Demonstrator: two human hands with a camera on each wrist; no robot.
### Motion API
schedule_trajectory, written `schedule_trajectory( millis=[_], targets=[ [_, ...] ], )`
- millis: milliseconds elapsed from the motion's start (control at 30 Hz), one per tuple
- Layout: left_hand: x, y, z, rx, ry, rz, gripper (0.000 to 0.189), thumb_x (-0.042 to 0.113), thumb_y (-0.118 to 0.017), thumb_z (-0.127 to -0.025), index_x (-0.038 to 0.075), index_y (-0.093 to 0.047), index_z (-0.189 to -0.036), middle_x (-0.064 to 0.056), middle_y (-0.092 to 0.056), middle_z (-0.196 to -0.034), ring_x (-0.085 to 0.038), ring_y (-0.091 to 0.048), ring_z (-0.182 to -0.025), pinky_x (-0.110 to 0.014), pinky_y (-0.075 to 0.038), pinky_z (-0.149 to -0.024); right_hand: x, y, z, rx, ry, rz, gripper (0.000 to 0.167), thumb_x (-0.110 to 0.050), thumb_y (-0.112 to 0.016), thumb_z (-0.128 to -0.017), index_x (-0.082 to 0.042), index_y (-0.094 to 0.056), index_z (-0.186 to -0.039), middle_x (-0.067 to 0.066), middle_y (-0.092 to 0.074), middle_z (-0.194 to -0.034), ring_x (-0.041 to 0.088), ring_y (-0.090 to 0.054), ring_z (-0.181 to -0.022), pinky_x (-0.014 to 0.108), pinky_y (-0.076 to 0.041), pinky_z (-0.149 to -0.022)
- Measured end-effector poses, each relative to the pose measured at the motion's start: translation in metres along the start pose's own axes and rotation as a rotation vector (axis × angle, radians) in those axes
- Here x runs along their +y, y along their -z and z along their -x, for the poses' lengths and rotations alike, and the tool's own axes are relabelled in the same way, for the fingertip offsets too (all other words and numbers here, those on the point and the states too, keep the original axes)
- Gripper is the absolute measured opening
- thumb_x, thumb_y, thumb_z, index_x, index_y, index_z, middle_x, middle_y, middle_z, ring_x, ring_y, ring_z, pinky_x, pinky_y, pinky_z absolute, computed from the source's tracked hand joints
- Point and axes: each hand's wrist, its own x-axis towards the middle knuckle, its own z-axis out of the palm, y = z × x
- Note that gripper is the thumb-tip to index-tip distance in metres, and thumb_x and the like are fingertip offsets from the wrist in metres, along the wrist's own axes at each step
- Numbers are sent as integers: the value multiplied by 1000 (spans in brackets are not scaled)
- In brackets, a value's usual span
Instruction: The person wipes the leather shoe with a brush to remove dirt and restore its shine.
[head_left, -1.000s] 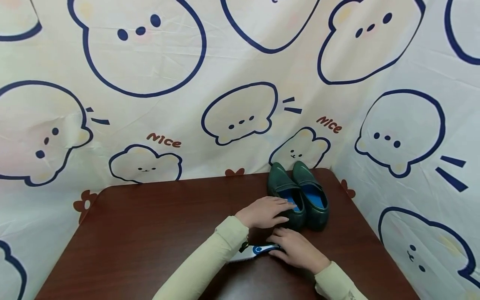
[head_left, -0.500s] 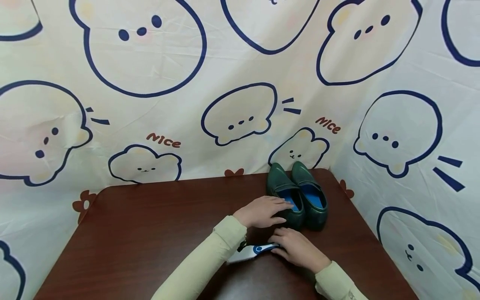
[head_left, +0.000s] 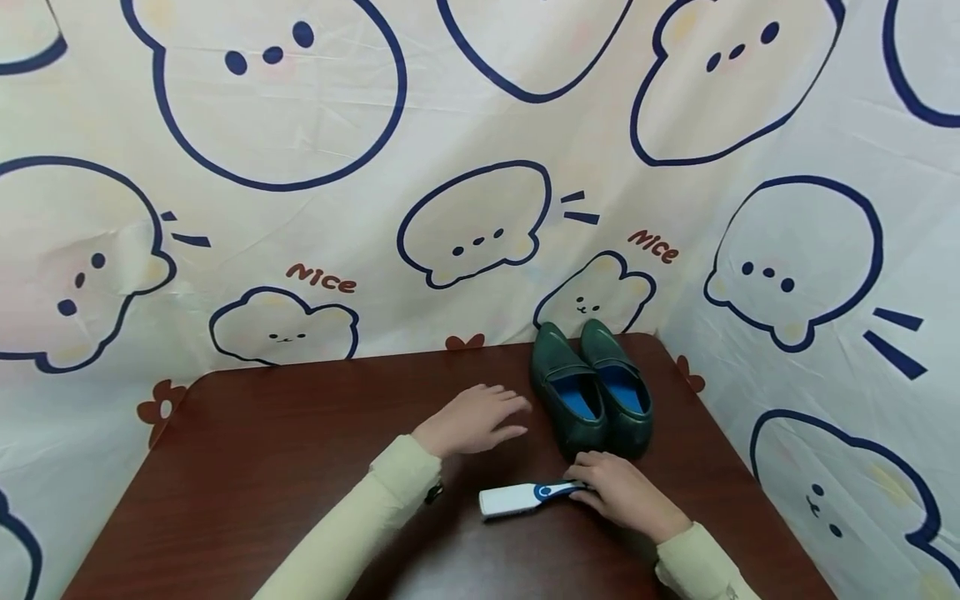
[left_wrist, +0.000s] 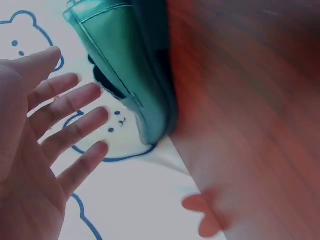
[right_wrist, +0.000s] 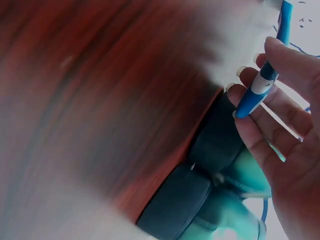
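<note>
My right hand (head_left: pixel 628 496) pinches the blue-and-white handle of a brush (head_left: pixel 508 500) between thumb and fingers. The brush's flat white head points left, just over the table; in the right wrist view the handle (right_wrist: pixel 261 85) lies across the fingers. My left hand (head_left: pixel 471 421) is in the air with fingers spread, holding nothing, left of the shoes. A pair of dark green loafers with blue insoles stands side by side, toes to the back: the left loafer (head_left: pixel 553 362) and the right loafer (head_left: pixel 636 432). The left wrist view shows one loafer (left_wrist: pixel 125 55) beyond the fingers.
The dark brown wooden table (head_left: pixel 322 433) has rounded back corners. A pale cloth (head_left: pixel 300 225) printed with cartoon bears hangs behind it and along the right side. The loafers stand near the table's back right corner.
My left hand has moved left, away from over the left loafer. My right hand has shifted slightly right with the brush, whose white head now shows fully, no longer behind the left forearm.
</note>
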Motion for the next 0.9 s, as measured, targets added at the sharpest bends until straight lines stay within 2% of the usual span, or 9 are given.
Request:
schedule_trajectory(
  millis=[167, 233, 333, 433, 567, 767, 900],
  targets=[
    [-7, -11, 43, -23, -18, 8, 29, 40, -66, -102, 20, -70, -123, 4, -72, -112, -13, -65, -100, -33, -56, -87, 11, 3, 7, 12, -25, -1, 17, -27, -79, -93, -23, -77, -109, -13, -64, -97, 4, -59, -86, 31, -56, -77],
    [-5, -18, 55, -28, -46, 36, 30, 39, -69, -100, 20, -70, -123, 5, -72, -112, -10, -66, -99, -31, -56, -85, 16, 5, 11, 14, -38, 1, 17, -26, -79, -92, -23, -77, -109, -13, -65, -98, 4, -60, -86, 30, -56, -76],
    [5, -28, 65, -40, -104, 85, 32, 38, -69, -100, 21, -71, -127, 7, -73, -118, -8, -69, -106, -29, -57, -89, 22, 6, 15, 18, -50, 6, 18, -26, -80, -92, -23, -78, -110, -13, -65, -98, 5, -61, -87, 30, -57, -76],
    [17, -38, 70, -59, -161, 77, 34, 38, -66, -102, 23, -70, -132, 10, -72, -125, -6, -68, -115, -28, -56, -94, 27, 8, 19, 23, -60, 10, 18, -25, -80, -92, -22, -78, -109, -12, -65, -98, 4, -61, -87, 30, -57, -76],
    [30, -46, 72, -89, -199, 49, 38, 38, -65, -103, 24, -67, -138, 10, -71, -128, -5, -66, -117, -26, -55, -96, 33, 13, 25, 23, -76, 15, 18, -22, -81, -90, -22, -78, -108, -12, -64, -95, 2, -59, -84, 29, -57, -74],
    [38, -50, 67, -99, -245, 28, 44, 37, -67, -102, 26, -62, -144, 10, -69, -133, -4, -64, -119, -23, -53, -96, 39, 18, 32, 30, -103, 2, 18, -19, -82, -89, -21, -78, -107, -13, -62, -93, 1, -58, -82, 27, -56, -72],
    [40, -52, 64, -94, -264, 9, 46, 38, -67, -102, 26, -60, -146, 12, -69, -132, -3, -65, -114, -21, -53, -92, 42, 17, 34, 35, -107, -6, 20, -19, -82, -89, -21, -78, -109, -13, -62, -95, 2, -59, -83, 28, -56, -73]
  ],
)
